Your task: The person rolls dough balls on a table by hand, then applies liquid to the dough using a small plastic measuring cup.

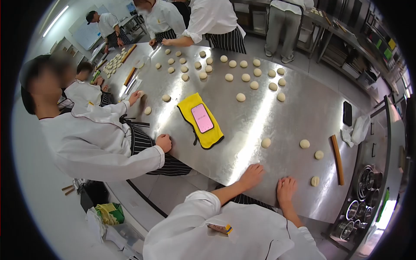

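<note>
My left hand (252, 177) rests on the steel table (208, 162) near its front edge. Its fingers are loosely bent, and I see nothing in them. Just to the right, my right hand (287, 190) also lies on the edge, fingers a little bent, holding nothing that shows. Beyond my left hand sits a round dough ball (265, 142). Farther right are two smooth dough balls, one (304, 144) and another (319, 154). A creased dough piece (315, 181) lies nearest my right hand. Both palms are hidden from view.
A wooden rolling pin (337, 160), a black phone (347, 113) and a crumpled white bag (356, 133) lie at the right. A pink-screened phone (202, 118) rests on a yellow cloth (212, 139). Several dough balls stand farther back. A co-worker (99, 138) stands at the left.
</note>
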`<state>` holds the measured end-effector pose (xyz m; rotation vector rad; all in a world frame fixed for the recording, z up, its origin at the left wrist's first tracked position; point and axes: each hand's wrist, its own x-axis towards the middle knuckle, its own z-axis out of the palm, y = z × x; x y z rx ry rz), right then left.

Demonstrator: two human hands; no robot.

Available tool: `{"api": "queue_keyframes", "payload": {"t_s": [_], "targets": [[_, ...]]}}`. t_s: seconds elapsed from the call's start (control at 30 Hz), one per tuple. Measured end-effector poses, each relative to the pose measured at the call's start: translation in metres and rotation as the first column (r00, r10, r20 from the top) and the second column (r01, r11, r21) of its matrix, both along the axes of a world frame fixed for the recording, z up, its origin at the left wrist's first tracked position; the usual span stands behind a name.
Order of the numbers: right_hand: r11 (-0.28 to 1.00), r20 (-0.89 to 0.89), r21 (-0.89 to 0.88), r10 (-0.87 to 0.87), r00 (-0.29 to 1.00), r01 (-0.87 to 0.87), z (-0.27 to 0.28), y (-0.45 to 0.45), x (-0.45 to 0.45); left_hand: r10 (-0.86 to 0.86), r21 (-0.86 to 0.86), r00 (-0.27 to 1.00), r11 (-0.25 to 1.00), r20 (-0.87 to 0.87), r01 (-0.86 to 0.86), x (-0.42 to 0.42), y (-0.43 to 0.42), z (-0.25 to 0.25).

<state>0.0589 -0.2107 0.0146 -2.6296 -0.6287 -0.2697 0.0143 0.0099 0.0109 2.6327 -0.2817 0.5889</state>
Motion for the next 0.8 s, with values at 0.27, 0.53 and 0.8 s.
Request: {"api": "queue_keyframes", "payload": {"t_s": [0.27,0.53,0.8], "targets": [[0.998,-0.014,0.036,0.050,0.999,-0.049,-0.008,-0.008,0.011,0.001,0.060,1.000,0.998,-0.018,0.000,-0.009,0.013,0.001],[0.998,0.115,-0.011,0.061,0.992,-0.060,-0.003,-0.018,0.008,0.080,0.107,0.982,0.992,-0.172,-0.062,0.009,0.025,0.009],[0.997,-0.146,0.065,0.048,0.988,-0.039,-0.012,-0.008,0.022,0.020,0.044,0.985,0.999,-0.169,-0.013,0.004,0.024,0.003]]}}
